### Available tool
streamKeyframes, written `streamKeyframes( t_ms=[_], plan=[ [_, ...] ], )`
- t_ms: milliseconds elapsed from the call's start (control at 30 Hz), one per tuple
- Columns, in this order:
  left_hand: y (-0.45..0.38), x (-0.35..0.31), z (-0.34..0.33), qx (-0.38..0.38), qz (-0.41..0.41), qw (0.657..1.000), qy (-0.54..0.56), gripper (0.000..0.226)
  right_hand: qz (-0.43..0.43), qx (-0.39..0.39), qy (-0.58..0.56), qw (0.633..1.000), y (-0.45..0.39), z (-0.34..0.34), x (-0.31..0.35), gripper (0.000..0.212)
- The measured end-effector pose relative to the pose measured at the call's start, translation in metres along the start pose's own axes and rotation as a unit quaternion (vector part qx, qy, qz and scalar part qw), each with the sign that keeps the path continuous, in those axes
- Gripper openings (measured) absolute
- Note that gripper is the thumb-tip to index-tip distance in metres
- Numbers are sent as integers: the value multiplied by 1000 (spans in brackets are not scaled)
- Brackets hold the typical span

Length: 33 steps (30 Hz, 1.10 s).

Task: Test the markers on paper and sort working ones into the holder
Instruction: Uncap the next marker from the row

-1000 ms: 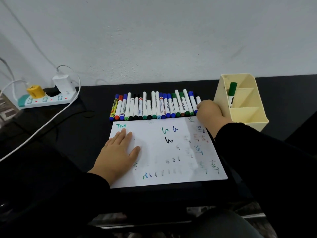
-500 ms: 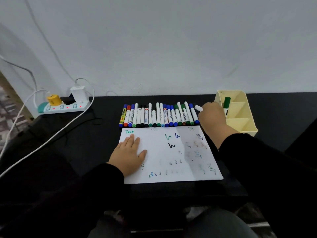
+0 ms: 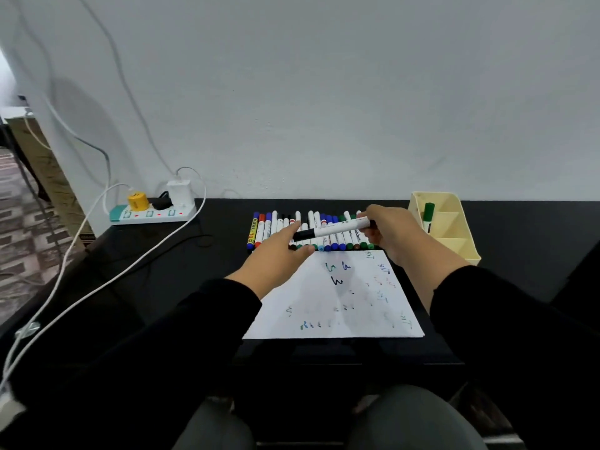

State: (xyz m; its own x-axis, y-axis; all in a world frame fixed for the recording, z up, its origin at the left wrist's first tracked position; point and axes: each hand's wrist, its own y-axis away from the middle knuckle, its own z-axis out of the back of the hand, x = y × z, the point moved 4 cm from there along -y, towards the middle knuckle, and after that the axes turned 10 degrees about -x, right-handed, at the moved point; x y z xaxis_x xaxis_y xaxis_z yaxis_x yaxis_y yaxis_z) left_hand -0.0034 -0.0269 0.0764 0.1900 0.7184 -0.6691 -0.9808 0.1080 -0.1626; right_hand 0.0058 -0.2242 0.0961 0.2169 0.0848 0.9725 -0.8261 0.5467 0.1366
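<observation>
Head view is showing a black table (image 3: pixel 181 274) against a pale wall, with both hands raised near the middle of the frame. The right hand (image 3: pixel 391 233) is gripping a white marker with a black cap (image 3: pixel 334 229) by its back end, fingers curled round the barrel, and is holding it almost level above the row of markers (image 3: pixel 311 233). The black cap is pointing to the left of the frame. The left hand (image 3: pixel 281 251) is reaching toward that cap with straight fingers; its fingertips are lying just beside the cap, and I cannot tell if they are touching it. The row of markers is lying side by side on the table, just above the top edge of the paper (image 3: pixel 334 300). The paper is lying flat below the hands, carrying small coloured scribbles. At the right of the frame the cream holder (image 3: pixel 454 241) is standing near the right hand, and one green marker (image 3: pixel 428 217) is standing upright in its back compartment. At the left of the frame a power strip (image 3: pixel 152 214) is lying by the wall, with a white charger (image 3: pixel 177 193) plugged in and a white cable (image 3: pixel 97 287) running toward the lower left.
</observation>
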Motion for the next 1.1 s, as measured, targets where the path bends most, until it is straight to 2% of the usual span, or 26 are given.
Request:
streamKeyframes(
  t_ms=[100,200,433,533,633,767,867,1033,1100],
  plan=[
    [9,3,12,-3,36,995,96,45,-5,29,-46,999,12,-13,-1,24],
    [15,7,20,-8,50,986,160,32,-50,65,-140,987,24,-34,-7,22],
    [18,17,32,-27,33,988,145,24,-177,119,-142,967,51,-81,-29,39],
    [16,13,33,-28,-33,999,10,23,-148,115,-125,974,56,-93,-25,36],
    [9,11,37,-33,-111,979,-170,33,-112,113,-121,980,53,-95,-19,35],
    [3,11,41,-22,-154,957,-244,31,-85,154,-116,978,51,-94,-16,36],
    [3,5,41,-11,-141,970,-199,34,-71,150,-115,979,49,-92,-10,30],
    [5,11,38,38,-22,999,-7,34,-56,161,-142,975,50,-95,-7,30],
    [7,13,37,40,-8,999,3,33,-63,157,-144,975,51,-98,-9,30]
  ],
)
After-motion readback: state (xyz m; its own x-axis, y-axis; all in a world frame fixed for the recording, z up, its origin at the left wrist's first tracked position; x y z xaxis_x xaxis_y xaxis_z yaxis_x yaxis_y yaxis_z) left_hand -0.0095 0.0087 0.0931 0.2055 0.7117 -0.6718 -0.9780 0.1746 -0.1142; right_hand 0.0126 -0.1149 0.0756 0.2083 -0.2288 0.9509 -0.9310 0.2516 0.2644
